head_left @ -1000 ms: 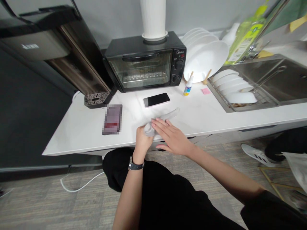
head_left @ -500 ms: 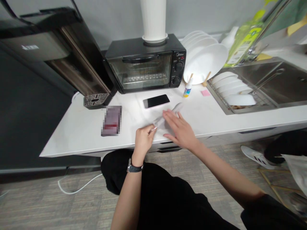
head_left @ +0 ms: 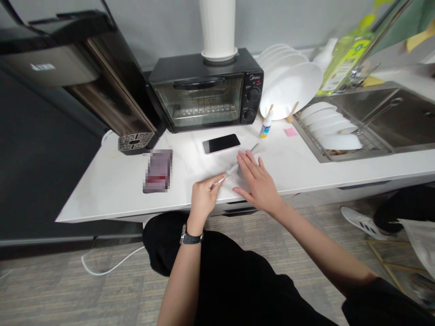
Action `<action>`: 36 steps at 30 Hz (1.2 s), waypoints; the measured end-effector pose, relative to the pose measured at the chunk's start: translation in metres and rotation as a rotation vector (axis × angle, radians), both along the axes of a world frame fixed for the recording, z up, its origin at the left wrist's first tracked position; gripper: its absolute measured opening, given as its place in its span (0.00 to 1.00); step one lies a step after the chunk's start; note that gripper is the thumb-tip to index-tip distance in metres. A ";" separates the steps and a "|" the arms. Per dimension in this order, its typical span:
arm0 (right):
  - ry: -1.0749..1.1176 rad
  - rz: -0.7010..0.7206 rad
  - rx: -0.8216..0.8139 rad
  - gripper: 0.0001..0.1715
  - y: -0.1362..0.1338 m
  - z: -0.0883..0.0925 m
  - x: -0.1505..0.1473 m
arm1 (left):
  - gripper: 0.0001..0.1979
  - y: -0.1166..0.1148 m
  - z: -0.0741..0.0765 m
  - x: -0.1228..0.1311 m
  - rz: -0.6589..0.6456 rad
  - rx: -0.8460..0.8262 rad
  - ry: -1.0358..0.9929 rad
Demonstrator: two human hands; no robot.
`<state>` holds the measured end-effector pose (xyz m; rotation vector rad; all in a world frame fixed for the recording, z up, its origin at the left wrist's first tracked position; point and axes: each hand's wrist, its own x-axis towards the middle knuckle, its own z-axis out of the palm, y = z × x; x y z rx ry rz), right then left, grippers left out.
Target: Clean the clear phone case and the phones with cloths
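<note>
My left hand [head_left: 204,195], with a watch on its wrist, is closed around the shiny end of a slim, pale, shaft-like item [head_left: 232,170] near the counter's front edge. Its exact kind is unclear. The item slants up and right under my right hand [head_left: 256,183], which lies flat with fingers extended and thumb apart. A pale grey tip [head_left: 254,147] shows beyond the right fingertips. Just behind both hands lies a phone [head_left: 221,143], its dark screen facing up.
On the white counter [head_left: 112,190] are a pixelated purplish packet [head_left: 158,171], a small white bottle [head_left: 266,125] and a pink sticky note [head_left: 291,131]. Behind stand a toaster oven [head_left: 204,97], a drinks dispenser [head_left: 115,86] and white plates [head_left: 292,86]. A sink [head_left: 394,113] is at right.
My right hand has slid slightly to the right along the pale item. More of the item's shiny part now shows by my left hand, which has stayed in place.
</note>
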<state>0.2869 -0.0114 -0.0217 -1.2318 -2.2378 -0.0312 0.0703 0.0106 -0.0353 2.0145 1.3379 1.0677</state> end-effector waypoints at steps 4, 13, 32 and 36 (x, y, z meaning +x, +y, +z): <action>-0.089 0.247 -0.021 0.59 -0.009 0.000 -0.006 | 0.12 0.001 0.001 -0.002 0.010 0.014 0.047; -0.032 0.133 0.005 0.58 -0.008 -0.003 -0.004 | 0.11 0.001 -0.003 -0.003 -0.024 0.033 -0.028; 0.054 -0.075 0.055 0.47 0.001 -0.002 -0.003 | 0.10 0.001 -0.003 -0.001 -0.029 0.004 -0.052; 0.007 0.024 0.028 0.55 -0.008 -0.005 -0.018 | 0.11 0.002 -0.003 -0.002 -0.004 0.052 0.001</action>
